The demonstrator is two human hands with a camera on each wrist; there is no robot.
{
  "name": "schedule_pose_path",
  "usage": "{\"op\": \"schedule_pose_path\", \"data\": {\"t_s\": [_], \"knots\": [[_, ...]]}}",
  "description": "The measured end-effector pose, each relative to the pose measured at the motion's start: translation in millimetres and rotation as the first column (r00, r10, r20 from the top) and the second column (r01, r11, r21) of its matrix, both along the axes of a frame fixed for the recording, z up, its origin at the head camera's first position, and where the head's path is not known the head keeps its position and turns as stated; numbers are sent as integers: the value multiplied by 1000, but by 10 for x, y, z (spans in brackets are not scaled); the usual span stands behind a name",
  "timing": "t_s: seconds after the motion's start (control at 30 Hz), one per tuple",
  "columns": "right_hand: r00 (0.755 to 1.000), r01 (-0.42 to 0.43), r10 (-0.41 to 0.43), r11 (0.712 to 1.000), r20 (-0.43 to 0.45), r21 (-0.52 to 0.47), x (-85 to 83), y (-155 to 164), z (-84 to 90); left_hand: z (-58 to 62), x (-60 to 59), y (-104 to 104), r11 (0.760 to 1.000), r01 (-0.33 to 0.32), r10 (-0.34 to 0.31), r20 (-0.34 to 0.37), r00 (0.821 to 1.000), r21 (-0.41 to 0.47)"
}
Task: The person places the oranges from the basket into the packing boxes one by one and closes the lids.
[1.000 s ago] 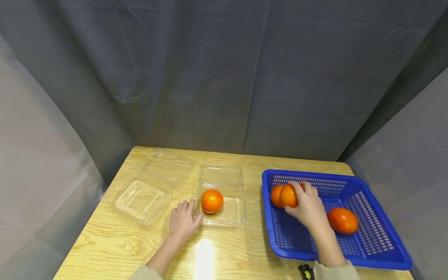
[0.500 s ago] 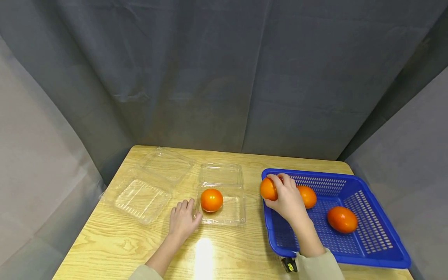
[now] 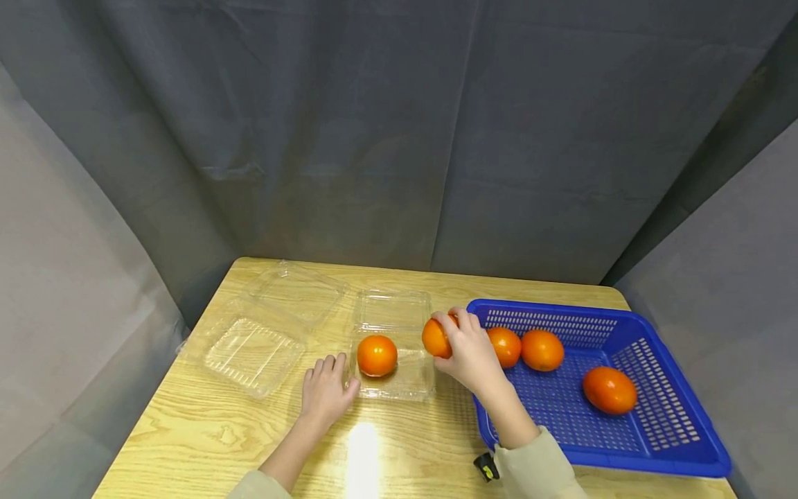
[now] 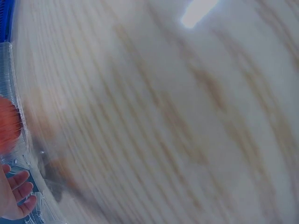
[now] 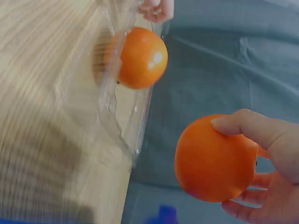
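Fruit (image 3: 435, 337), orange and round, sits gripped in the right hand (image 3: 469, 350), fingers curled round it, above the right edge of the near clamshell (image 3: 411, 378). Five orange fruits show in the head view: one (image 3: 377, 355) lying in that clamshell, the held one, and three in the blue basket (image 3: 654, 443) at (image 3: 504, 346), (image 3: 542, 350) and (image 3: 609, 390). Two clear clamshells lie open on the wooden table (image 3: 206, 430); the far-left one (image 3: 254, 355) holds nothing.

Going left to right: the far-left clamshell, then the left hand (image 3: 325, 395) lying flat on the table with straight fingers, fingertips touching the near clamshell's left edge, then the right hand, then the basket.

Left wrist view gives mostly blurred wood grain, with fingertips (image 4: 18, 193) and an orange smear at the left margin. Right wrist view shows the held fruit (image 5: 215, 158) close up, thumb (image 5: 247, 126) on top, well apart from the fruit (image 5: 140, 58) in the clamshell; the basket's three fruits do not appear there.
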State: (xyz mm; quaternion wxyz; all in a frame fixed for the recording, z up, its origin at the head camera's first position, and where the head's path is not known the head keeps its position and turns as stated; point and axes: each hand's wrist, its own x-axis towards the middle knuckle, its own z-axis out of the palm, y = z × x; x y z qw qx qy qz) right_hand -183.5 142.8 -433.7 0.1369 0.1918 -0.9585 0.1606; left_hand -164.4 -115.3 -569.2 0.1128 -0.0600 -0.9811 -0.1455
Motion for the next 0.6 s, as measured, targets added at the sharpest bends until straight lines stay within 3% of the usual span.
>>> {"op": "schedule_pose_path", "data": {"t_s": [0.6], "knots": [[993,-69,65,997,97,36,-25,-340,-345,-19,-6,-1,1000,-1,2,-10,1000,8]]}}
